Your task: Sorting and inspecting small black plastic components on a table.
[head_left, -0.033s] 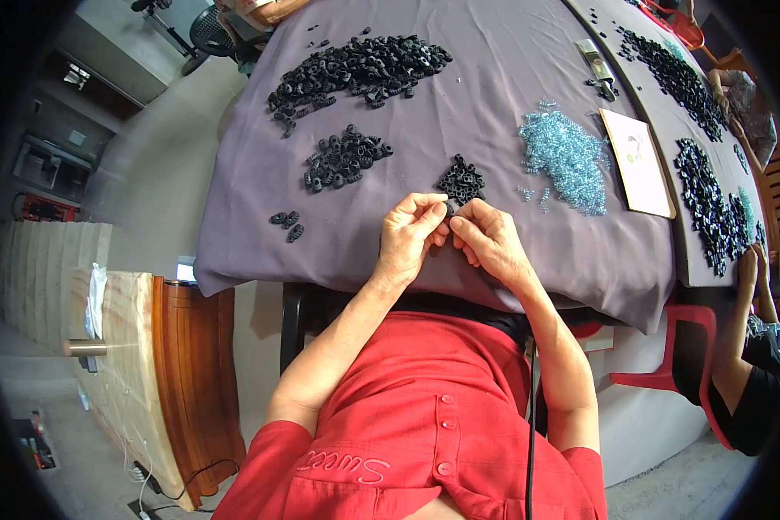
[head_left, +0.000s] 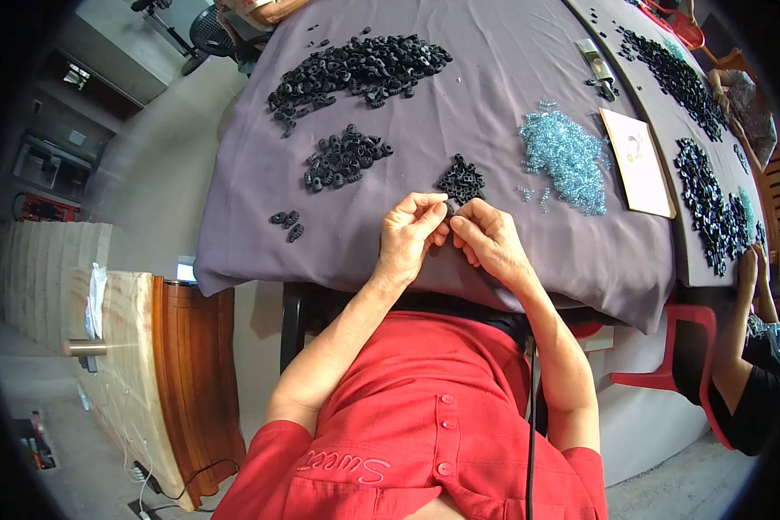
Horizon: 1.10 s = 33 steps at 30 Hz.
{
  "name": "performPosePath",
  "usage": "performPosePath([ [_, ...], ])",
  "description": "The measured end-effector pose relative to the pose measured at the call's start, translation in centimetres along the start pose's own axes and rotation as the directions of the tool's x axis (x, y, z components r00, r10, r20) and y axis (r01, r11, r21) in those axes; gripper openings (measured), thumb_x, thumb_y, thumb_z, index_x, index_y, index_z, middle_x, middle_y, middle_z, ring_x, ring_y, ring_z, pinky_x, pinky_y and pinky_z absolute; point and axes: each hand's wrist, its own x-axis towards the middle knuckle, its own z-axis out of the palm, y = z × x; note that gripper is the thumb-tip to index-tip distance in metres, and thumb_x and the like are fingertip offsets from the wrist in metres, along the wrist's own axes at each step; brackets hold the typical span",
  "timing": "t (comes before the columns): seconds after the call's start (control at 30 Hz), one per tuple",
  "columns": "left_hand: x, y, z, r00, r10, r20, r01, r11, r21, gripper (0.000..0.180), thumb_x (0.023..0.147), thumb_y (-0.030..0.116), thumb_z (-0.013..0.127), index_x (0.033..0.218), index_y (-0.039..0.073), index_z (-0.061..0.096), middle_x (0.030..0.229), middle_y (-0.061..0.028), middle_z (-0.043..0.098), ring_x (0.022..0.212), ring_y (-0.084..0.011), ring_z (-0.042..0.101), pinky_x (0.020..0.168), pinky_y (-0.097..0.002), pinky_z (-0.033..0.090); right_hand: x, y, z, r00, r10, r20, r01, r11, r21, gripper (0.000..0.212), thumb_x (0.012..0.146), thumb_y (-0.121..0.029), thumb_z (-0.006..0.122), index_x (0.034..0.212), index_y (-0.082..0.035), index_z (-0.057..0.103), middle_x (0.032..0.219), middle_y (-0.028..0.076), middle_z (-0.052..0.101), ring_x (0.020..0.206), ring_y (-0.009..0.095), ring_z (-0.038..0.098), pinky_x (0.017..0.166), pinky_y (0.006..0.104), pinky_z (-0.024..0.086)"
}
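My left hand point(head_left: 406, 232) and my right hand point(head_left: 489, 236) meet just above the near part of the cloth-covered table, fingers closed in a pinch. Between the fingertips a small black part point(head_left: 450, 210) shows, mostly hidden by fingers and thumbs. Right beyond them lies a small heap of black ring-like parts point(head_left: 461, 178). To the left are a middle-sized pile of black hollow parts point(head_left: 347, 159) and several loose black pieces point(head_left: 295, 232) nearer me. A spread of clear bluish coil springs point(head_left: 563, 156) lies to the right of my hands.
A large black pile point(head_left: 360, 69) sits at the far left of the grey-purple cloth point(head_left: 485, 87). At the right are a tube point(head_left: 596, 65) and a pale board point(head_left: 637, 163). More black parts point(head_left: 706, 208) lie beside another person's hands point(head_left: 754, 269). A red chair point(head_left: 693, 347) stands there.
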Motion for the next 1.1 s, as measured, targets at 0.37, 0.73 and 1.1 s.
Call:
performPosePath([
  [0.37,-0.1,-1.1,-0.2,0.977,0.215,0.009,-0.209,0.939,0.273,0.013,0.087,0.012,0.064,0.098,0.005,0.063,0.075,0.0014,0.061,0.061,-0.0040,0.054,0.050,-0.0179,0.044,0.0,0.4,0.4,0.988,-0.128,-0.090,0.106,0.971,-0.215,0.016,0.086,-0.014,0.056,0.082,0.002,0.056,0.063,0.012,0.060,0.057,0.020,0.058,0.057,0.0337,0.046],
  [0.73,-0.4,-0.8,-0.1,0.971,0.240,0.007,-0.229,0.918,0.323,0.012,0.087,0.010,0.064,0.097,0.004,0.063,0.074,0.0010,0.061,0.061,-0.0039,0.055,0.051,-0.0176,0.045,-0.2,0.6,0.6,0.975,-0.205,-0.082,0.180,0.953,-0.244,0.015,0.087,-0.012,0.056,0.081,0.001,0.054,0.062,0.006,0.057,0.055,0.011,0.051,0.051,0.0275,0.042],
  [1.1,0.0,-0.7,-0.1,0.991,0.122,-0.052,-0.114,0.984,0.137,0.012,0.089,0.011,0.061,0.099,0.005,0.061,0.073,0.0008,0.059,0.058,-0.0048,0.052,0.052,-0.0183,0.044,0.0,0.6,0.9,0.995,-0.069,-0.065,0.067,0.997,-0.032,0.016,0.093,-0.014,0.052,0.084,-0.001,0.055,0.067,0.001,0.056,0.052,0.004,0.047,0.045,0.0194,0.039],
])
